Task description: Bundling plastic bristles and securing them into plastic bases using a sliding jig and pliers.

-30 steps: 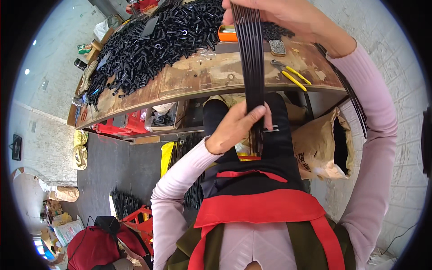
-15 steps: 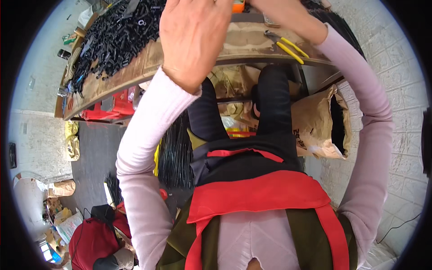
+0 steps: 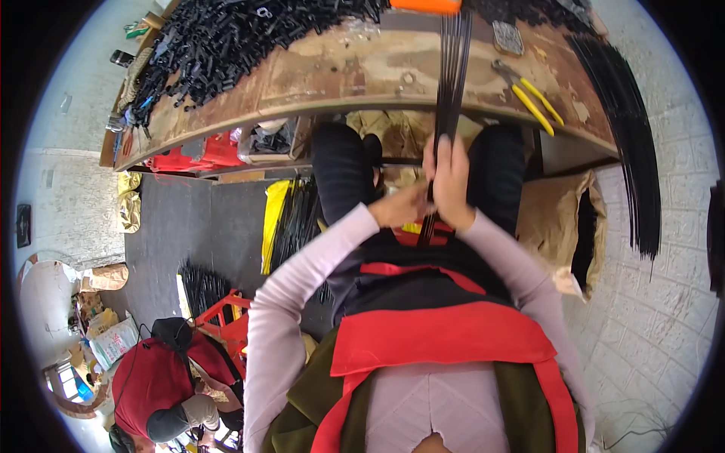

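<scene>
A bundle of thin black rods [image 3: 451,83] runs from the bench toward my lap, crossing the bench's front edge. My right hand [image 3: 453,181] is closed around it, just beyond my lap, fingers pointing away from me. Beside it and a little nearer, my left hand [image 3: 400,208] is closed on the same bundle from the left. Slight blur and overlap hide the fingertips. The near ends of the rods show below my hands, against my dark clothing. At the top edge an orange object [image 3: 427,4] lies by the far part of the bundle; its kind is cut off.
The wooden bench [image 3: 332,75] bears a heap of small black parts [image 3: 226,53], yellow-handled pliers [image 3: 536,98] and a small metal tin [image 3: 507,38]. More long black rods [image 3: 623,136] overhang its right end. A paper sack [image 3: 551,219] stands right; a co-worker [image 3: 155,385] is lower left.
Both hands have come back from over the bench to just beyond my lap. They now hold the black rod bundle, which was not visible in them before. The view has shifted slightly.
</scene>
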